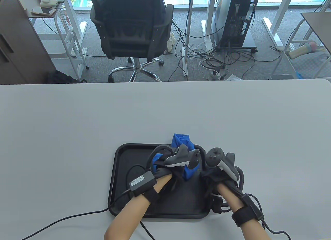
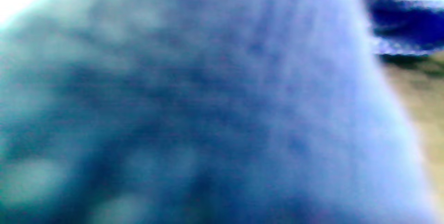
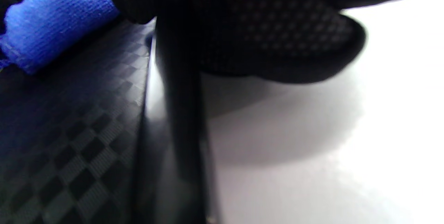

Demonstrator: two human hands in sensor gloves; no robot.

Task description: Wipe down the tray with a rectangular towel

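Because the towel [image 1: 185,149] is bunched into a lump rather than spread flat, the likeliest fault from here is a poor wipe: only a small patch of cloth would meet the tray [image 1: 121,172], and much of the floor could be missed. It lies on the tray's far right part, one end poking over the far rim, and that end could drag onto the table [image 1: 77,115] if the stroke runs outward. The left hand [image 1: 168,170] rests on the towel and seems to hold it, but the tracker and glove cover the fingers, so I cannot tell how tightly it grips; a loose hold would let the cloth slide out under it. The right hand [image 1: 222,178] sits at the tray's right rim, and in the right wrist view a gloved finger [image 3: 277,40] lies over the rim [image 3: 180,113]. Whether it clamps the rim or merely rests there I cannot tell. If it only rests, I judge a firm push from the left could shift the light tray. The glove cable [image 1: 134,170] loops across the tray floor and could snag the cloth.

The left wrist view is filled with blurred blue, surely the towel pressed close to the lens, and shows no fingers. The tray floor under both hands is hidden, and the near right corner is covered by the right wrist's straps.
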